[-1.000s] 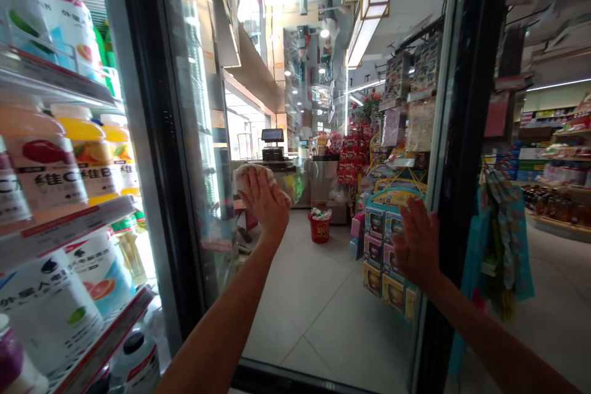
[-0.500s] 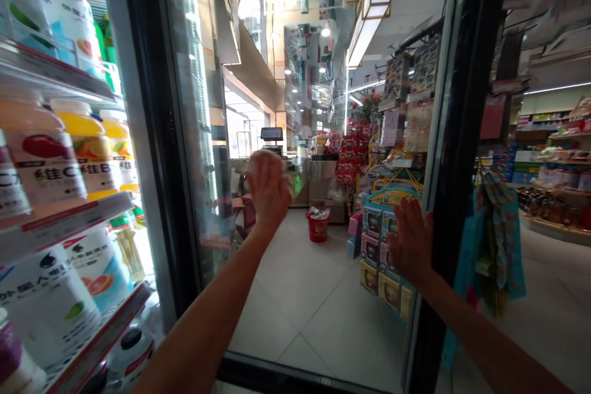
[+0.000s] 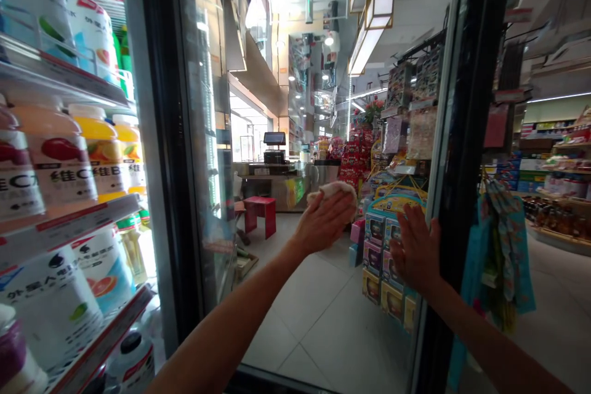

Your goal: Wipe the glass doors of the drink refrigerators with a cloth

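Note:
A glass door [image 3: 318,308] in a black frame [image 3: 473,104] stands before me. My left hand [image 3: 325,221] is against the middle of the pane, with a pale cloth [image 3: 339,189] under its fingers; the cloth's top edge shows above them. Lower on the right, my right hand [image 3: 415,249] lies with fingers spread beside the frame's right bar, and it holds nothing. Whether its palm touches the glass or the frame's edge, I cannot tell.
On the left, lit cooler shelves [image 3: 83,218] carry several drink bottles [image 3: 108,154]. Through the glass I see a red stool [image 3: 259,215], a counter [image 3: 277,181] and boxed goods [image 3: 381,258] on a rack. Blue bags [image 3: 521,258] hang right of the door.
My left hand has swept right across the pane with the cloth and dropped slightly. My right hand stays in nearly the same place. The view has shifted a little.

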Motion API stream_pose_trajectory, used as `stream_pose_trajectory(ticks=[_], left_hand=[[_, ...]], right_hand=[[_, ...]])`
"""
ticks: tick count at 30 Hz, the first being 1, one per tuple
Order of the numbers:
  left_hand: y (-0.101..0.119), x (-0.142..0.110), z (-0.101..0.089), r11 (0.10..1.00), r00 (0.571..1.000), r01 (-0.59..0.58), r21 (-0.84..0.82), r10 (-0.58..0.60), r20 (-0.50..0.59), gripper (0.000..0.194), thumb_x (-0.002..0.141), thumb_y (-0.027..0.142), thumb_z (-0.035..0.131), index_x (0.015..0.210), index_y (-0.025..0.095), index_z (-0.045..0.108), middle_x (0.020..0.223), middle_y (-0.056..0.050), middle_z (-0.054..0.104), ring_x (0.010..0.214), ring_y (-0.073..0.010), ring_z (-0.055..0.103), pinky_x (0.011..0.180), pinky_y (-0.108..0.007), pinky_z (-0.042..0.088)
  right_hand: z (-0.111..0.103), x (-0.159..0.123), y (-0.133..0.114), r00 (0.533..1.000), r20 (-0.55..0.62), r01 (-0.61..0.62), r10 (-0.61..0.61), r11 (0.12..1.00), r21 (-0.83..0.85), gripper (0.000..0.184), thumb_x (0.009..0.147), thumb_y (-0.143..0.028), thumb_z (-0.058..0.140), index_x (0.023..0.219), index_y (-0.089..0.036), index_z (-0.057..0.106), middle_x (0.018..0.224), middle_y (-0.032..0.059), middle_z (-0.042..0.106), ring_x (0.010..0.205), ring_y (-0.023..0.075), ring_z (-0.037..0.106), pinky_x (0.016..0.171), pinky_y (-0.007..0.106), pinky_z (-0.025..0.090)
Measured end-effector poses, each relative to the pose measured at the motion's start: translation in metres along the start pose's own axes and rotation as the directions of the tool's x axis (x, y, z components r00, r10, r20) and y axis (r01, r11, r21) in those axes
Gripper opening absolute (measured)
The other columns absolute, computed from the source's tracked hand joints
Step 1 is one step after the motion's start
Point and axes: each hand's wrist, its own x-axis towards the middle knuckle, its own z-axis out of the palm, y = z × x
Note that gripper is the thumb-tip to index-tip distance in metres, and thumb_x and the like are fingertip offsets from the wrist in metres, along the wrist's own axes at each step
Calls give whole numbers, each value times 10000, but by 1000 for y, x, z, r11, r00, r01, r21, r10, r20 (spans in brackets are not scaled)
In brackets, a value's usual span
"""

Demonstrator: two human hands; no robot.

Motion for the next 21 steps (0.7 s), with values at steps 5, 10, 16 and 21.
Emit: stream_pose_trajectory(ticks=[5, 10, 16, 21], left_hand=[[-3, 28, -1, 926, 919, 370, -75, -376, -120, 433, 835, 385, 439, 1190, 151, 521, 1443, -123, 297, 1380, -236, 114, 1099, -425, 198], [11, 46, 14, 943, 939, 333, 1, -332, -94, 468, 882, 343, 354, 1329, 204, 373, 1416, -53, 364, 1375, -196, 152, 1128, -470, 40], [-59, 5, -1, 784, 768, 621, -8, -611, -193, 471, 869, 288, 366, 1326, 176, 389, 1433, -91, 327, 1375, -214, 147, 1130, -462, 68], [-90, -4, -7, 565, 525, 824, -46, -791, -314, 490, 876, 276, 346, 1340, 122, 358, 1432, -139, 312, 1375, -241, 138, 1120, -501, 82]], right_hand=[[4, 28, 2, 998, -44, -44, 43, 999, -19, 619, 861, -287, 381, 1424, -174, 149, 1449, 146, 286, 1353, 275, 223, 1066, 533, 164], [10, 29, 2, 998, -47, -31, 31, 999, -16, 599, 867, -301, 369, 1416, -154, 181, 1444, 154, 292, 1351, 274, 228, 1066, 526, 169], [3, 29, 11, 999, -28, -31, 30, 999, -30, 601, 862, -297, 370, 1416, -156, 184, 1445, 156, 290, 1347, 279, 237, 1063, 523, 182], [0, 63, 8, 998, -59, -39, 36, 998, -52, 605, 865, -309, 371, 1418, -155, 178, 1449, 151, 283, 1354, 274, 220, 1072, 521, 168]])
